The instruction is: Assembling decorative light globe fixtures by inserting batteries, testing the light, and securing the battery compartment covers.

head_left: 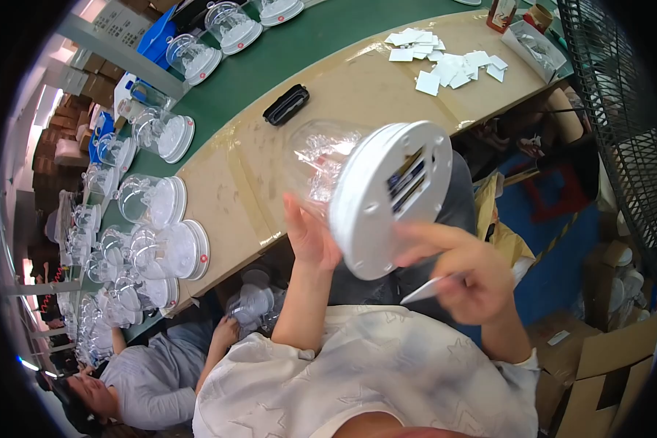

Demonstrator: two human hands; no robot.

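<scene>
A clear dome on a round white base point(369, 212) is held on its side above my lap, its underside turned toward me. In the base an open battery compartment point(409, 180) shows batteries lying side by side. My left hand point(312, 235) supports the dome from beneath, its fingers partly hidden behind it. My right hand point(463, 274) pinches a thin white plate point(422, 290), while its index finger reaches to the base's underside near the compartment. What lies inside the dome is blurred by glare.
White square plates point(452, 67) lie scattered on the cardboard-covered table point(233, 175). A black tray-like piece point(286, 104) rests nearer the middle. Several similar domes point(171, 248) stand along the left. A co-worker point(150, 379) sits at lower left; an open carton point(598, 387) stands at lower right.
</scene>
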